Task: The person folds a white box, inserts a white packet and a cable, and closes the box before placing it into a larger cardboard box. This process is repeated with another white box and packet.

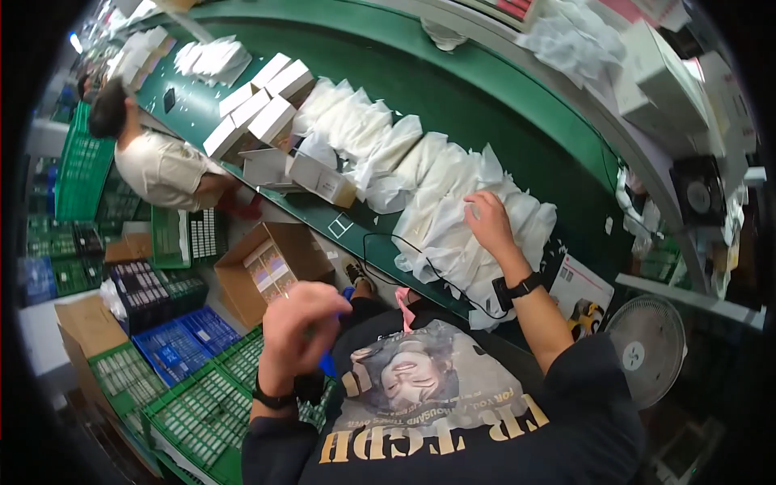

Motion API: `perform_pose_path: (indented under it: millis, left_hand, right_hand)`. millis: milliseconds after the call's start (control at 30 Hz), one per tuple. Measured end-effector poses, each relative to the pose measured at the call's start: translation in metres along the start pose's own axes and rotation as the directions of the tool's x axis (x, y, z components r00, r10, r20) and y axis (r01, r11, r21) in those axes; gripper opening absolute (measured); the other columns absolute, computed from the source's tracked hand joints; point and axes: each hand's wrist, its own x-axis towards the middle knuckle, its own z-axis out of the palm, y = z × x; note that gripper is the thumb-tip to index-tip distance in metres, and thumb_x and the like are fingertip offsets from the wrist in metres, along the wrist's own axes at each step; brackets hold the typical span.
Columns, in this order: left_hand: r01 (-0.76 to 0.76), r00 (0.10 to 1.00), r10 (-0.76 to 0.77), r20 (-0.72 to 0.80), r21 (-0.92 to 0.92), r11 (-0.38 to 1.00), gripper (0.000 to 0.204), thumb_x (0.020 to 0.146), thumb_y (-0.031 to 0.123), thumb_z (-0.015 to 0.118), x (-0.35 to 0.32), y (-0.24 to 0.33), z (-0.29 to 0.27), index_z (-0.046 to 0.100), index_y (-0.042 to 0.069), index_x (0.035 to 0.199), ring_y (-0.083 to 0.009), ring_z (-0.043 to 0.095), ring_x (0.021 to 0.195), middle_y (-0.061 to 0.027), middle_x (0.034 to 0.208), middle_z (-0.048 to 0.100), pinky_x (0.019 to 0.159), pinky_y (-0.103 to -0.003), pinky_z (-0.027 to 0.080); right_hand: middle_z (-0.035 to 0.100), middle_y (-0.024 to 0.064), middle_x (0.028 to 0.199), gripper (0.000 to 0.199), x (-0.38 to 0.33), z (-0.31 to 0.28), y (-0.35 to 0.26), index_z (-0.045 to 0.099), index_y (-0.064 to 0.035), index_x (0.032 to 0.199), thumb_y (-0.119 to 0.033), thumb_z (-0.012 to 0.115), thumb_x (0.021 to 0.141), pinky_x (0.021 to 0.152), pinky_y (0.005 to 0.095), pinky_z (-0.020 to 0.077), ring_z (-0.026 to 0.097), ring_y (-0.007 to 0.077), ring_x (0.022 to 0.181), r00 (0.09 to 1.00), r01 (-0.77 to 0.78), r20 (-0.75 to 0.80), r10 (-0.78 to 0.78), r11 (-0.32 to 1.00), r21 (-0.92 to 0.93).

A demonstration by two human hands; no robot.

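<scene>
With right hand (491, 222) half open by white bags (440, 194), lift singly, clear of cable (364, 252). In left hand (303, 327), cannot tell hold.

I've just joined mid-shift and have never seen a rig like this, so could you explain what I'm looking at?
There is no machine here: these are a person's bare hands, seen from a fisheye camera on the head looking down, so straight edges bend near the rim.

The right hand is over the white bags on the green table; whether it touches them is unclear. The left hand is raised on the other side, in front of the body. I can't make out anything held in either.

White boxes stand farther along the table, and a black cable runs near its edge. Crates fill the lower left. The person at left is someone else.
</scene>
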Motion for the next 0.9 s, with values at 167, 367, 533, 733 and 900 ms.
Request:
perform_pose_path:
  millis: [167,367,533,733,900]
  left_hand:
    - [-0.495,0.839,0.541,0.066,-0.323,0.807,0.021,0.078,0.007,0.071,0.052,0.076,-0.006,0.072,0.011,0.099,-0.023,0.066,0.076,-0.0079,0.091,0.068,0.071,-0.038,0.059]
    - [-0.582,0.771,0.632,0.082,-0.313,0.751,0.067,0.093,-0.001,0.055,0.055,0.073,-0.028,0.049,0.048,0.138,-0.0215,0.059,0.07,-0.0082,0.092,0.066,0.069,-0.041,0.058]
    - [-0.551,0.792,0.607,0.058,-0.361,0.753,0.078,0.074,-0.009,0.061,0.067,0.053,-0.077,0.053,0.05,0.123,-0.0193,0.058,0.061,-0.0057,0.081,0.062,0.064,-0.039,0.058]
    - [-0.656,0.746,0.653,-0.13,-0.313,0.687,0.014,0.088,0.005,0.062,0.046,-0.015,-0.15,0.062,0.008,0.101,-0.0235,0.063,0.068,-0.0094,0.085,0.068,0.064,-0.043,0.058]
    - [0.054,0.993,-0.035,0.117,-0.164,0.985,0.025,0.081,0.003,0.068,0.025,-0.117,-0.199,0.068,0.002,0.106,-0.0265,0.064,0.072,-0.0125,0.085,0.067,0.069,-0.035,0.053]
  right_hand:
    - [0.064,0.0149,0.109,0.021,-0.034,-0.012,0.034,0.067,-0.0041,0.106,-0.013,0.066,0.087,0.094,0.0404,0.0475,0.06,0.0353,0.106,0.981,-0.17,-0.106,0.165,0.985,-0.037]
    - [0.063,0.014,0.108,0.027,-0.01,-0.015,0.036,0.065,-0.0045,0.113,-0.015,0.067,0.088,0.092,0.039,0.0489,0.061,0.0336,0.103,0.967,-0.205,-0.181,0.179,0.968,-0.143]
    - [0.066,0.018,0.113,0.032,0.034,0.022,-0.014,0.065,-0.0051,0.114,-0.027,0.066,0.09,0.088,0.0425,0.0511,0.064,0.0363,0.102,0.946,-0.32,0.03,0.324,0.944,-0.085]
    - [0.065,0.027,0.116,0.064,0.018,0.098,-0.085,0.058,0.0034,0.127,-0.045,0.068,0.085,0.092,0.0465,0.0525,0.064,0.0407,0.107,0.825,-0.38,0.273,0.496,0.843,-0.381]
    - [0.055,0.0306,0.13,0.093,0.021,0.126,-0.122,0.027,-0.0027,0.151,-0.041,0.073,0.081,0.095,0.049,0.0504,0.059,0.0435,0.115,0.685,-0.63,0.059,0.726,0.631,-0.451]
